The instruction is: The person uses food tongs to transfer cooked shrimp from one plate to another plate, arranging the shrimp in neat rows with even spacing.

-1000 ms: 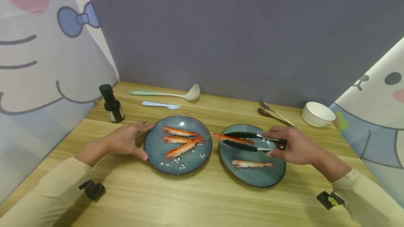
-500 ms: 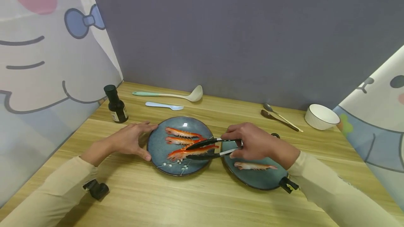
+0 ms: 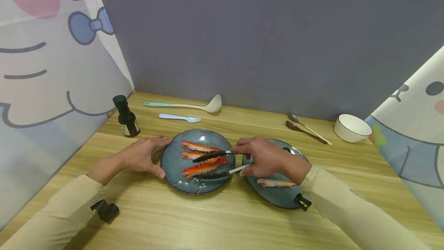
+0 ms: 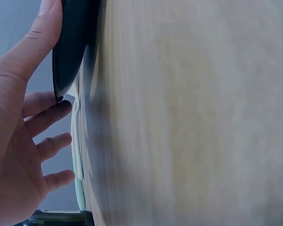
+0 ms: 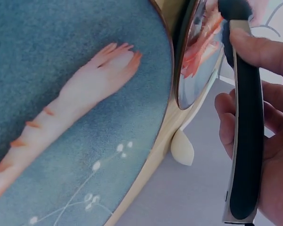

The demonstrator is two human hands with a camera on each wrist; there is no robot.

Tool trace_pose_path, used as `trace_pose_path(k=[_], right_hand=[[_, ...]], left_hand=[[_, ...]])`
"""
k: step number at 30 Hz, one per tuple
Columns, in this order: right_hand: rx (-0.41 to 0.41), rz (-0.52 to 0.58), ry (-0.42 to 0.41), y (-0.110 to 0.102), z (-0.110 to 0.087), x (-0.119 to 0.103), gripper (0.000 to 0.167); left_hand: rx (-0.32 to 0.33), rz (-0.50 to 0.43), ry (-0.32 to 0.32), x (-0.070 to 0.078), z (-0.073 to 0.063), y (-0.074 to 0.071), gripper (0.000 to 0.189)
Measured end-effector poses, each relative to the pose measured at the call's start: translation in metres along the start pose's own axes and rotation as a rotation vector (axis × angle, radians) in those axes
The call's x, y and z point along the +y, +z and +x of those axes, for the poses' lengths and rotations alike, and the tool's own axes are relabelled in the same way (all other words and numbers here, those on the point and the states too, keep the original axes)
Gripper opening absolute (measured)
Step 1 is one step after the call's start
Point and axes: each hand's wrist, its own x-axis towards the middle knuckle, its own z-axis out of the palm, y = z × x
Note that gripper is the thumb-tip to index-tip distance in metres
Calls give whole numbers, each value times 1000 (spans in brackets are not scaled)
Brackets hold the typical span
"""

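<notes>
My left hand (image 3: pixel 143 155) touches the left rim of a blue-grey plate (image 3: pixel 171 161), thumb and fingers spread along the edge. Several orange-red prawns (image 3: pixel 195 146) lie on that plate. In my right hand (image 3: pixel 263 157) I grip black-and-silver tongs (image 3: pixel 213 175), their two arms parted around the lowest prawn (image 3: pixel 199 169) on the left plate. Beneath the right hand is a second blue-grey plate (image 3: pixel 277 200) carrying one paler prawn (image 3: pixel 274 183). The right wrist view shows the tongs' black handle (image 5: pixel 247 136) pressed by my thumb.
A dark bottle (image 3: pixel 127 119) stands at the left. Behind the plates lie a ladle (image 3: pixel 211 105) and a pale blue fork (image 3: pixel 178 117). Two spoons, one brown (image 3: pixel 295 125) and one metal-headed (image 3: pixel 293 118), rest back right beside a white bowl (image 3: pixel 352 128).
My right hand has moved left with the tongs, bringing a prawn from the right plate to the left plate. The tongs' tips are now wider apart. The left hand stays at the rim.
</notes>
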Motion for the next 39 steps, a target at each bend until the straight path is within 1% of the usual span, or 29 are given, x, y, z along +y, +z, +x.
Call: trace_pose_path(k=[4,12,15,18,22,24,28,34,39], right_hand=[[-9,29,34,1,-1,0,58],[-11,33,38,5,-6,3,58],[11,54,63,6,-9,3,59],[47,82,79,4,-18,6,60],[109,91,55,-3,-42,15,58],[138,86,41,-8,-59,21,56],[169,95,47,-15,-95,31,52],[153,149,81,-21,-145,39,47],[136,168,108,-18,-171,45,45]], left_hand=[[3,-3,2,0,-1,1,111],[11,1,15,0,0,1,111],[8,-4,18,0,0,1,111],[4,1,15,0,1,2,111],[2,13,11,-1,0,1,111],[3,13,12,-2,-1,0,111],[3,8,13,-2,-1,0,111],[3,8,21,-2,0,-1,110],[6,9,19,0,0,-1,111]])
